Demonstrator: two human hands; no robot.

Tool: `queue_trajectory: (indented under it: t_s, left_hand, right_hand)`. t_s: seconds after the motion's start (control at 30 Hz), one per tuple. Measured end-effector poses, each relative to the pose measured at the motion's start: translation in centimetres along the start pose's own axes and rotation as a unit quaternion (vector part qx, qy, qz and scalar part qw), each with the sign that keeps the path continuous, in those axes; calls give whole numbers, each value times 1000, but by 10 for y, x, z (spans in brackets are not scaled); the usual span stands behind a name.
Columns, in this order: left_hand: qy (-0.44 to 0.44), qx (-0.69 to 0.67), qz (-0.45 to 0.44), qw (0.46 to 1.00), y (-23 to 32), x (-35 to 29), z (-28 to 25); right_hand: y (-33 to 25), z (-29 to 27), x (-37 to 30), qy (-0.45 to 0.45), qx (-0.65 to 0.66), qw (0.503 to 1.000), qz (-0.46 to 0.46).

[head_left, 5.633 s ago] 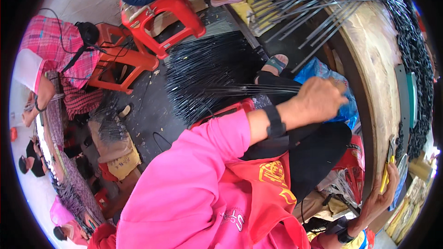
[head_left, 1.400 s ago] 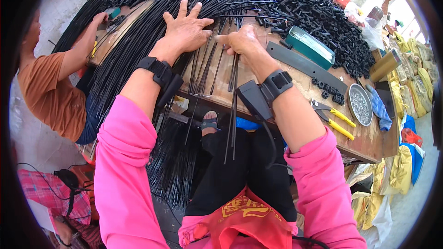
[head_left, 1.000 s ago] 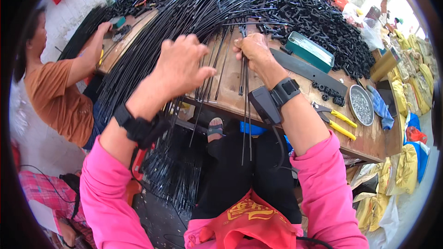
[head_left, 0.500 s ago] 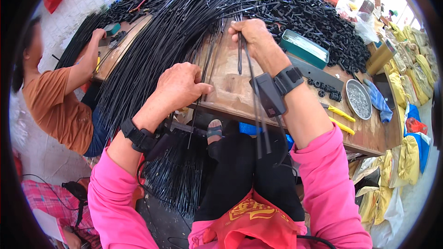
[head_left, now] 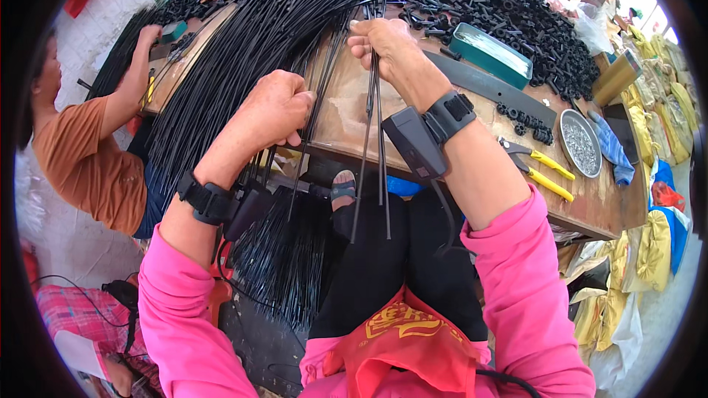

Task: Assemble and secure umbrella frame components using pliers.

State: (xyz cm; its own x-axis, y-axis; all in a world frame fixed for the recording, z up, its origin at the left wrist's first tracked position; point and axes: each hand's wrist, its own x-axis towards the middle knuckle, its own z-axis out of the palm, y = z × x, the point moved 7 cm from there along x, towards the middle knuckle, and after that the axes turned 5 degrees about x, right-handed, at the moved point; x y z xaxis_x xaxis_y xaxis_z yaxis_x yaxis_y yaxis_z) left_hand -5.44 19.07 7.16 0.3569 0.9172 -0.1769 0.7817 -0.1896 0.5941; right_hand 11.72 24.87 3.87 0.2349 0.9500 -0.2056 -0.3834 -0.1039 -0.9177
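Note:
Several thin black rods [head_left: 380, 147] hang from my right hand [head_left: 387, 48], pinched by its closed fingers above the table. Their lower ends reach past the table's edge over my lap. My left hand [head_left: 276, 110] is curled closed at the table's front edge, beside a big bundle of long black rods [head_left: 228, 51]. Whatever its fingers may hold is hidden; some rods show just beneath it. A bare patch of the wooden table [head_left: 335, 107] lies between my two hands.
Right of my hands are a green box [head_left: 487, 66], a grey metal strip [head_left: 472, 82], small black rings [head_left: 525, 124], yellow-handled cutters [head_left: 549, 169], a dish of silver bits [head_left: 579, 144] and a blue cloth [head_left: 612, 149]. Black pieces [head_left: 516, 15] heap behind. A co-worker [head_left: 96, 133] sits left.
My right hand has moved slightly left and up, with the rods in it hanging lower and more to the left. My left hand has shifted left and up, its fingers now curled in.

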Motion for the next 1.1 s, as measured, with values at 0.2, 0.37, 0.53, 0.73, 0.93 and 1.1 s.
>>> queue_trajectory:
  t_s: [0.2,0.37,0.53,0.73,0.93,1.1]
  left_hand:
    - [-30,13,-18,999,-4,-44,4]
    - [-72,-200,-43,976,-14,-82,29]
    - [-70,-389,-71,916,-3,-86,33]
    - [-65,-480,-51,874,-3,-79,-1]
    - [-43,-485,-15,873,0,-75,-36]
    - [-50,-489,10,871,2,-72,-40]
  right_hand:
    - [5,1,5,-5,-31,999,-25]
    - [5,19,-6,-27,-70,997,-30]
    - [8,28,-13,-39,-239,970,-28]
    - [19,19,-9,-35,-113,993,4]
    - [34,13,-7,-42,-94,994,24]
    - [33,36,-15,-46,-257,965,26]
